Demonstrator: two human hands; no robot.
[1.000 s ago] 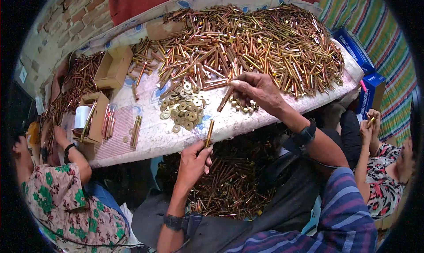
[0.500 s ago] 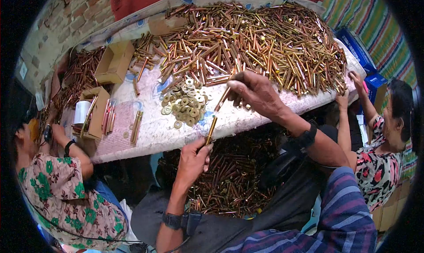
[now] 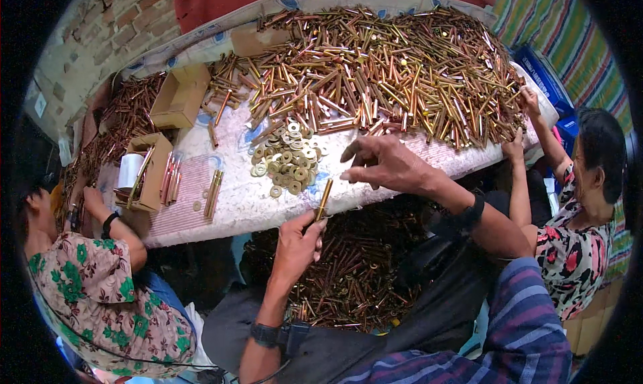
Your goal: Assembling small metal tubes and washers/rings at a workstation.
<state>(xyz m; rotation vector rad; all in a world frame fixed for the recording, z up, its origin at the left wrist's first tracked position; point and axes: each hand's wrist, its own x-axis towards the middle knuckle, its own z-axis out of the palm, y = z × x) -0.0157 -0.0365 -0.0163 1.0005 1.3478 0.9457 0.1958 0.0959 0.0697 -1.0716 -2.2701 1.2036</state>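
Observation:
My left hand (image 3: 299,246) is closed round the lower end of a slim brass-coloured bolt (image 3: 325,198), which stands nearly upright at the table's near edge. Over that edge, to the right of it, my right hand (image 3: 395,164) has its thumb and fingers apart, with nothing visible between them. Just left of the right hand's fingertips lies a loose pile of flat round washers (image 3: 289,157). Beyond my hands, a large heap of copper- and brass-coloured metal rods and tubes (image 3: 382,69) covers the back of the table.
A cloth-covered table (image 3: 231,139) holds two cardboard boxes (image 3: 177,96) at left, one with a white roll (image 3: 130,171). Below the edge lies another heap of metal pieces (image 3: 355,270). One person (image 3: 100,277) sits at left; another (image 3: 573,243) at right reaches to the heap.
The copper-coloured tube that my right hand held above the bolt is no longer in it. That hand has lowered and its fingers have spread. My left hand still grips the bolt.

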